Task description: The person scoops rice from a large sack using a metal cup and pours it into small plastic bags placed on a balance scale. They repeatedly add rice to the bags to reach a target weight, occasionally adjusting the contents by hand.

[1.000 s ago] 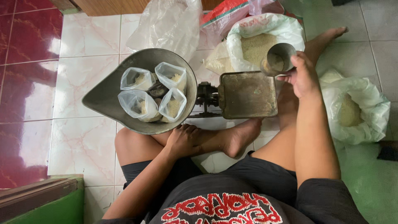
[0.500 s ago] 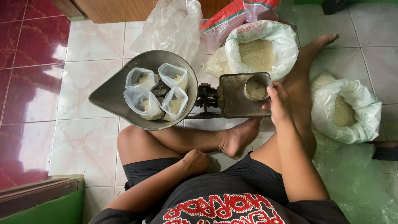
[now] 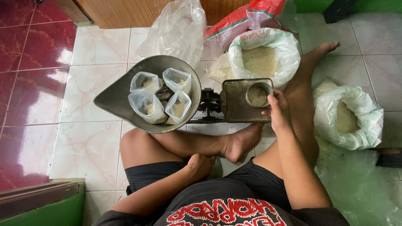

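We had set the metal cup (image 3: pixel 257 94) of grain down on the scale's flat plate (image 3: pixel 234 102), no longer raised. Our right hand (image 3: pixel 278 109) curled around its rim, while our left hand (image 3: pixel 200 164) lay closed and empty on our lap.

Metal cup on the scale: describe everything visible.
The cup is small, round, dull grey metal, upright and open-topped, part-filled with pale grain. It stands on the flat plate of the balance scale, near its right end. The right hand touches its near side, fingers at the rim. Its base is hidden.

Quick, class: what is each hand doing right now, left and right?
Left hand: closed in a loose fist, resting on the leg, holding nothing visible.
Right hand: fingers on the metal cup of grain on the scale plate.
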